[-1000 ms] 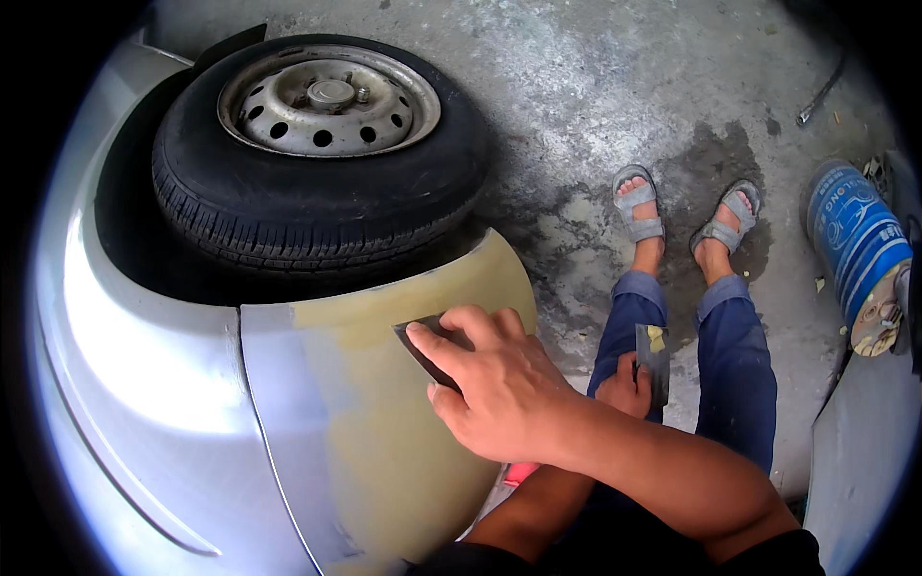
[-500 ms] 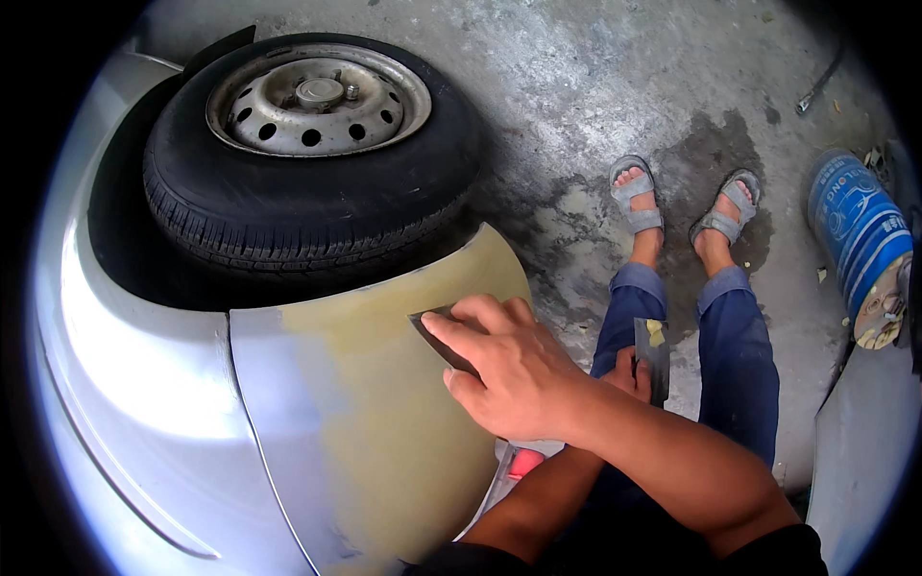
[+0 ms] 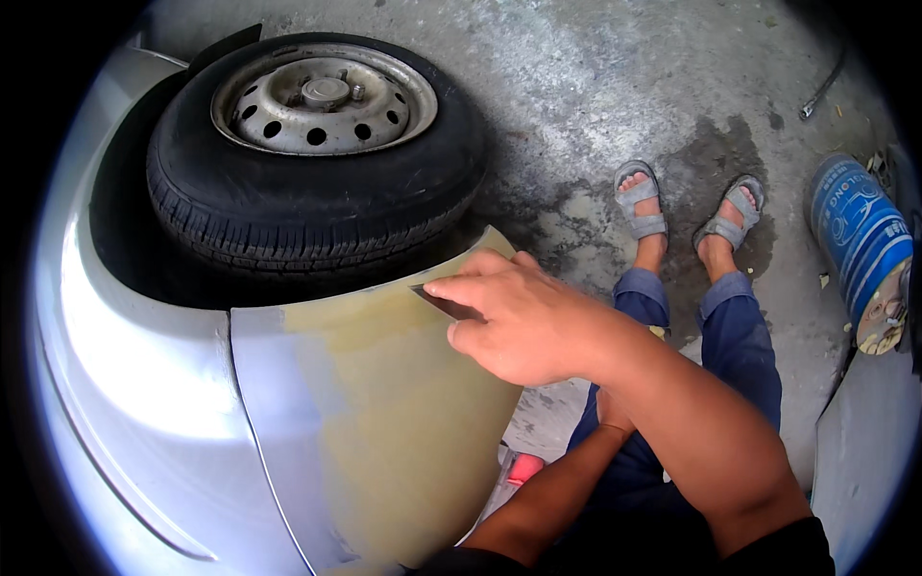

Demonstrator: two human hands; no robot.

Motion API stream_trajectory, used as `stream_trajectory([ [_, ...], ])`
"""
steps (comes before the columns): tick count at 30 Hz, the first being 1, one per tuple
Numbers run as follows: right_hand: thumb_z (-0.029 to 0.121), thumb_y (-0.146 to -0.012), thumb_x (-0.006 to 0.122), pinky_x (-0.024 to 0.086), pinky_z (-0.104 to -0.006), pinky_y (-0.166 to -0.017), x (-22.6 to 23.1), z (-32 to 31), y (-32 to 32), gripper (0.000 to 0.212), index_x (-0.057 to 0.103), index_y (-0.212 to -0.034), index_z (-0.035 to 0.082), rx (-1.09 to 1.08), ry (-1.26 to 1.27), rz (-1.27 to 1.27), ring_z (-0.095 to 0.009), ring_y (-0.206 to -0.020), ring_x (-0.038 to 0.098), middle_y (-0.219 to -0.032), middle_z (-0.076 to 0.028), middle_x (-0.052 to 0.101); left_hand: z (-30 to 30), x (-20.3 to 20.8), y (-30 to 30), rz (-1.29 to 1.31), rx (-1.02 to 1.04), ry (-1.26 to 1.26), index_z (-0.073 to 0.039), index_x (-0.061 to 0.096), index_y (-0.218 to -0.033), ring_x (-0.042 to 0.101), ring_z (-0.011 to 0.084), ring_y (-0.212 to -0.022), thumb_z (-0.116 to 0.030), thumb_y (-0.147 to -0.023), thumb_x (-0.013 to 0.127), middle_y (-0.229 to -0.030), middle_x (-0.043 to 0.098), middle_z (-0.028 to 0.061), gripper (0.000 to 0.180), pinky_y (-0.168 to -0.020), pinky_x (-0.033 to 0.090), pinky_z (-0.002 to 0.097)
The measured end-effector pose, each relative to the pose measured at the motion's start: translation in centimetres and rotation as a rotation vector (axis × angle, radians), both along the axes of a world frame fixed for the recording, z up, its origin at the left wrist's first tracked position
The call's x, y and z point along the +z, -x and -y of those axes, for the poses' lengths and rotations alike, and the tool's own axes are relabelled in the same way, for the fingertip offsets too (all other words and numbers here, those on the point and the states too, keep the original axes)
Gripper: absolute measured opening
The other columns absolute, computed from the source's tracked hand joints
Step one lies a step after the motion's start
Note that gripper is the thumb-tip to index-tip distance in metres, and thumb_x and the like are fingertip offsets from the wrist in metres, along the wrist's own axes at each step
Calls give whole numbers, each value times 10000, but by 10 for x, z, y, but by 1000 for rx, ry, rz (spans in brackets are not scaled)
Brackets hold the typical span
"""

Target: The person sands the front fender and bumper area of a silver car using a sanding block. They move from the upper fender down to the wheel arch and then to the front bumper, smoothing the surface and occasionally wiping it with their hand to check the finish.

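My right hand (image 3: 533, 322) pinches a thin dark putty spreader (image 3: 449, 307), its fingers stretched over the blade. The spreader lies against a car body panel (image 3: 408, 422), near the edge by the wheel opening. Yellowish filler covers much of this panel, with grey and silver paint to its left. Beneath my right forearm is my left hand (image 3: 613, 411), its fingers hidden. A dab of yellow putty (image 3: 657, 331) shows just past that forearm; the dark scraper carrying it, seen in my left hand in the earlier frame, is covered now.
A black tire (image 3: 317, 216) on a steel rim sits in the wheel opening. Silver bodywork (image 3: 144, 384) extends left. My sandalled feet (image 3: 642, 200) stand on stained concrete. To the right lies a blue can (image 3: 860, 230); a red object (image 3: 524, 468) shows below the panel.
My right hand has slid the spreader slightly up the panel toward the tire. My right forearm now covers the left hand's fingers and scraper; the left hand sits a little lower.
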State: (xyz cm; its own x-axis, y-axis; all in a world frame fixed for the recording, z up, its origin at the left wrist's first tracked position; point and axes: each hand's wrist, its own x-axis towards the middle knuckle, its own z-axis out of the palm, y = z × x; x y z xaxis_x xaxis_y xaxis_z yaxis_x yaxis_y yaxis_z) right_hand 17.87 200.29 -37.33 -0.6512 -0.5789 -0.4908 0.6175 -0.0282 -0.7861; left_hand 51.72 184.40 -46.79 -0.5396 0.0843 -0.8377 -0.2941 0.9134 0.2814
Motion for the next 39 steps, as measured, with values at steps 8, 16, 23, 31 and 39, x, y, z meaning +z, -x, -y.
stream_trajectory([
  [8,264,-905,538,389,-431,-1063,-11,-10,-26,502,556,-1382,110,-22,-17,-65,-363,-1235,457,-1365,-142,502,-17,18,30,-236,-191,-29,-85,491,-1338,619,390,-1010,-365,-905,585,-1105,649,194,524,-871,486,495],
  [16,261,-899,550,365,-438,-1083,-20,-4,-9,527,531,-1403,107,15,-20,-13,-401,-1231,459,-1358,-151,502,6,2,3,-112,-259,-96,-87,445,-1369,650,406,-912,-394,-902,573,-982,684,199,573,-815,505,516],
  [23,251,-903,534,403,-441,-1057,-16,5,-46,497,557,-1388,142,-122,-13,-138,-360,-1220,466,-1377,-104,500,-10,8,8,-237,-90,-89,-52,508,-1242,589,228,-1013,-323,-989,576,-1192,581,125,376,-893,475,410],
  [31,239,-909,529,416,-453,-1040,-33,14,-45,511,524,-1411,145,-162,-70,-101,-366,-1217,463,-1389,-90,480,-65,39,110,436,45,84,-70,584,-1199,631,301,-1027,-310,-941,571,-1164,668,148,353,-863,480,441],
  [39,201,-888,566,419,-498,-995,-17,24,-78,502,549,-1388,169,-222,-121,-237,-349,-1186,468,-1357,-85,475,-61,35,78,-72,216,-37,-48,514,-1204,671,290,-719,-181,-990,529,-863,697,161,252,-673,504,422],
])
